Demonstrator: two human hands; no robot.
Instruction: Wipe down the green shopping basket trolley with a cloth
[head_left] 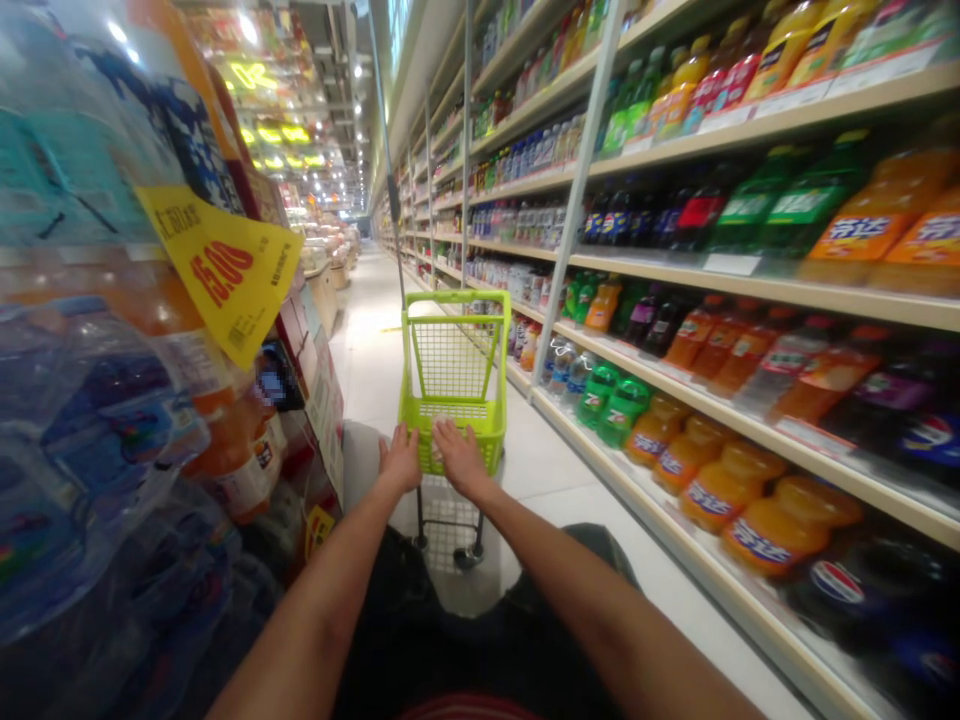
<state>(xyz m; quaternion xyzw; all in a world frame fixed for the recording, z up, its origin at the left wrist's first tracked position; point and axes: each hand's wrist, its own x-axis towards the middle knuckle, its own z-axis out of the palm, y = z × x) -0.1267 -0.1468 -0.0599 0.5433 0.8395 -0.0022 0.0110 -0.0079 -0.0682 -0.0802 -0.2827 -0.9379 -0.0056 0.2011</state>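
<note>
A lime-green shopping cart with a mesh basket stands in the aisle straight in front of me. Both arms reach forward to its near side. My left hand is at the left part of the near basket edge, fingers pointing up and apart. Beside it, my right hand lies over the middle of that edge with its fingers stretched out. A small pale patch shows by the right fingertips; blur hides what it is. Whether either hand presses on the basket I cannot tell. Below the basket, the cart's dark legs and wheels rest on the floor.
Shelves of drink bottles line the right side, with orange soda bottles on the lowest level. Close on the left are stacked wrapped bottles with a yellow price sign. The pale floor runs far ahead.
</note>
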